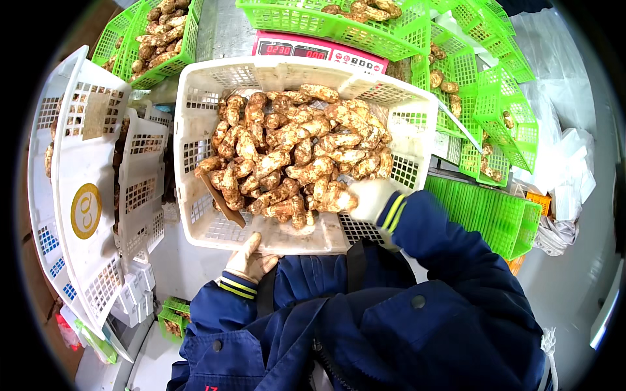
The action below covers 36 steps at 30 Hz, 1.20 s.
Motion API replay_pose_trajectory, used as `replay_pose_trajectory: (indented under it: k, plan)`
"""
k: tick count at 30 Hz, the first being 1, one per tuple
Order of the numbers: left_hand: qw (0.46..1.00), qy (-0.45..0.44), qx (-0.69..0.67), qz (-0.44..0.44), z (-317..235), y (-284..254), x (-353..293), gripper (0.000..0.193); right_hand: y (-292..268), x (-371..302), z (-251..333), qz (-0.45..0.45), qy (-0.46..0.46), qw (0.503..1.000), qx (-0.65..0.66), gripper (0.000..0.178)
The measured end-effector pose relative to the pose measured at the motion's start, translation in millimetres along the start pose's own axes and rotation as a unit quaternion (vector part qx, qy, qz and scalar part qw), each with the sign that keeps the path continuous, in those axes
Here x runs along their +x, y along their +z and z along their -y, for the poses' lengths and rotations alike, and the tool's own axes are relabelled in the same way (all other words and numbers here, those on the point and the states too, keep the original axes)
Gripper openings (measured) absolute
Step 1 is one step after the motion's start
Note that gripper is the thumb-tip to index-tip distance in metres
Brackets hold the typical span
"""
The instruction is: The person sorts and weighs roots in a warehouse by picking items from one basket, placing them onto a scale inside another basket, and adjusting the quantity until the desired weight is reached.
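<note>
Mushrooms [287, 140], knobbly brown and cream, are heaped in a white basket [424, 107] right in front of the person, filling most of its middle and back. Right hand [369, 199], white and motion-blurred, is in at the front right of the heap, against a pale mushroom end; can't tell if it's gripping. Left hand [251, 259] is at the basket's near edge, thumb up, fingers bent below; can't tell if it's clamped on or just touching.

In the way: brown flat strip [223, 203] slants across the basket's front left, over some of the mushrooms. Right sleeve [427, 221] crosses the near right corner and hides part of the rim. The basket's far rim overlaps the lower edge of a pink scale [352, 57].

Around it: green basket [385, 32] with mushrooms just behind the scale, another [190, 39] back left by the bare metal tabletop [223, 29]. More green baskets [505, 107] crowd the back right, nested green baskets [482, 208] just right of the white one. White crates [88, 156] stand on edge like a wall on the left. Clear plastic [567, 117] and white bags [572, 159] far right, small green basket [171, 326] low left.
</note>
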State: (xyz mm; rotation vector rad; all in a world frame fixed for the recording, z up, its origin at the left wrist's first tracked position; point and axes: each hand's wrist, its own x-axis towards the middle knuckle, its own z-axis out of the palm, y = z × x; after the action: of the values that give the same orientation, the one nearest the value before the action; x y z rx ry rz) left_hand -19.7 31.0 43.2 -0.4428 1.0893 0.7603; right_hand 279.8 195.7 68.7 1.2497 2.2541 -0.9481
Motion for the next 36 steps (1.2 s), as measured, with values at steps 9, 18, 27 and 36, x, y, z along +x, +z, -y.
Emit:
replay_pose_trajectory:
  k: [9, 18, 27, 36]
  plan:
    - [1.000, 0.007, 0.011, -0.013, 2.5, -2.8, -3.2, 0.041, -34.9, 14.2, -24.3, -0.229, 0.027, 0.839, 0.493, 0.043]
    - [1.000, 0.005, -0.005, -0.013, 0.3, 4.4, -4.7, 0.038, 49.4, 7.0, 10.1, 0.029, 0.162, 0.982, 0.092, 0.056]
    - [1.000, 0.009, -0.001, 0.009, -1.1, 8.9, -8.6, 0.037, 11.8, 2.3, -11.6, 0.089, 0.152, 0.811, 0.557, 0.022]
    - [1.000, 0.005, 0.014, -0.001, 1.3, 1.2, -5.8, 0.039, -13.5, -24.9, -12.5, 0.063, 0.102, 0.991, -0.065, 0.025]
